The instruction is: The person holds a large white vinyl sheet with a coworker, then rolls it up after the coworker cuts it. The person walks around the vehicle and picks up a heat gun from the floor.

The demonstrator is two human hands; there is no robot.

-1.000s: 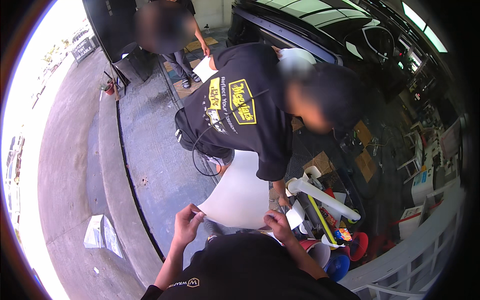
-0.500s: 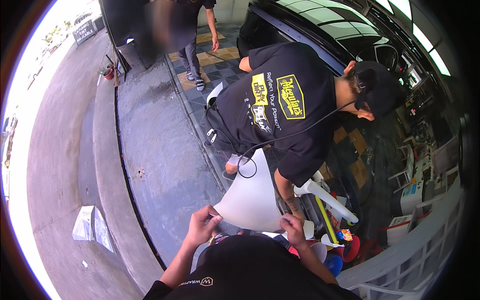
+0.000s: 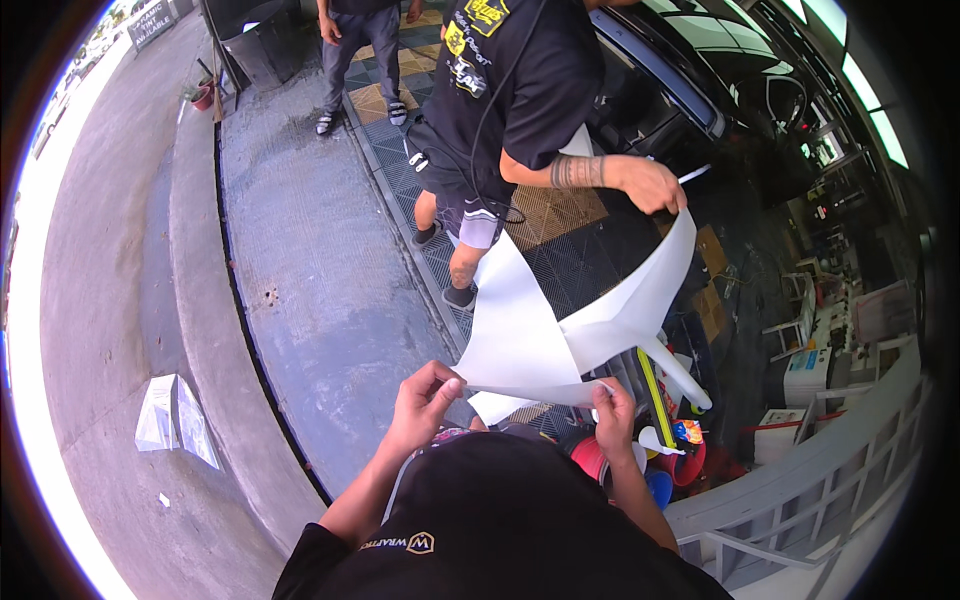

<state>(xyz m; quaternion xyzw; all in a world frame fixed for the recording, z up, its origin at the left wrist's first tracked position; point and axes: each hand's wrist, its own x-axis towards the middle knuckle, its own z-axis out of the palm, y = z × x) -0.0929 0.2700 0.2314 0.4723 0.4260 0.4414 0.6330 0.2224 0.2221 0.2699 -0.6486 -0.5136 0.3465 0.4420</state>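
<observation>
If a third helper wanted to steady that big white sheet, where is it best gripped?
Probably the free long edge of the white sheet, midway, pinched from the side. The left hand and right hand pinch the near end, and the co-worker's hand holds the far end; the middle sags and folds.

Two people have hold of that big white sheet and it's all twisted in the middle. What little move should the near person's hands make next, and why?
Probably draw both hands back a little to tauten it. The left hand and right hand pinch the near edge of the white sheet, the co-worker's hand grips the far end, and the sheet folds and sags between them.
</observation>
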